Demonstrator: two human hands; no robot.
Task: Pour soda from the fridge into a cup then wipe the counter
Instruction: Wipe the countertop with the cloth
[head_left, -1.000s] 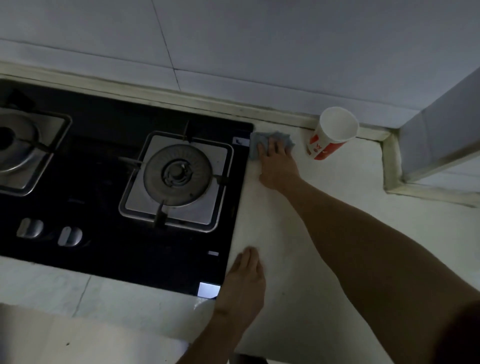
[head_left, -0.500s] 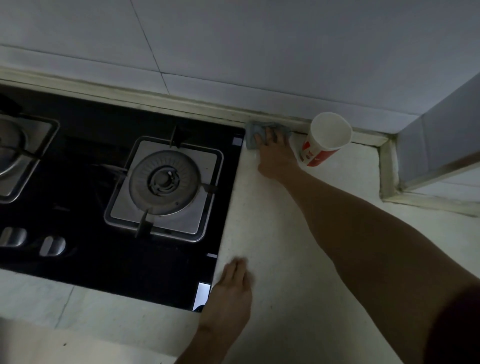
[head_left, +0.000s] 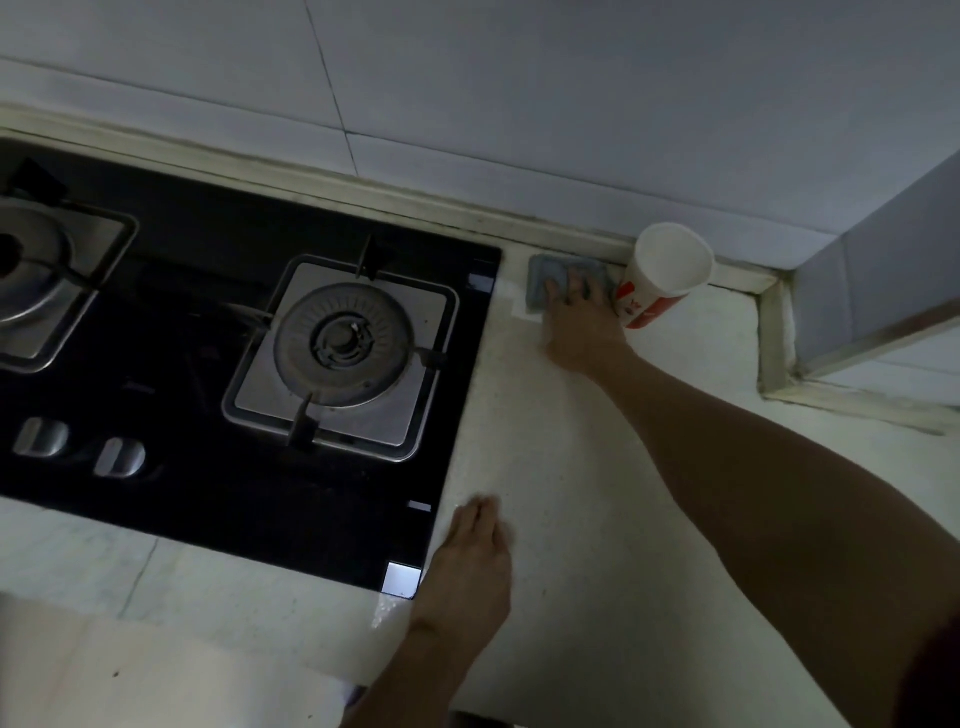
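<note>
A small grey-blue cloth (head_left: 545, 278) lies flat on the pale counter (head_left: 597, 493) against the back wall edge. My right hand (head_left: 582, 327) presses on it with straight fingers, arm stretched far forward. Right beside that hand stands a white paper cup (head_left: 662, 273) with a red band; its inside is hidden from view. My left hand (head_left: 470, 564) rests flat on the counter near the front, next to the stove's right edge.
A black glass gas stove (head_left: 218, 364) with two burners and two knobs fills the left. A tiled wall runs along the back. A tiled column (head_left: 883, 291) juts out at the right, boxing in the counter corner.
My right hand has pushed the cloth back to the wall edge and a little toward the cup. The left hand has stayed flat on the counter.
</note>
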